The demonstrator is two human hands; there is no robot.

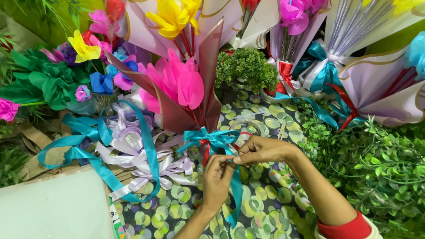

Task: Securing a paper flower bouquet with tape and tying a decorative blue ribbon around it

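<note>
Ribbon [214,137] bow at bouquet [183,86] neck: left hand [218,177] and right hand [258,150] both pinch it, close together. Advice: keep tension even, loops symmetric, knot snug.

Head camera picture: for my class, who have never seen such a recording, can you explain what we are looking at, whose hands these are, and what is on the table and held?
One camera sits on a person's head and looks down, so both hands are that person's own. The left hand and right hand pinch the teal ribbon bow tied round a bouquet of pink paper flowers in a dark wrap. On the leaf-patterned tablecloth lie a lilac ribbon bow and more wrapped paper bouquets, among them a yellow flower bouquet. Green foliage stands at the right.
</note>
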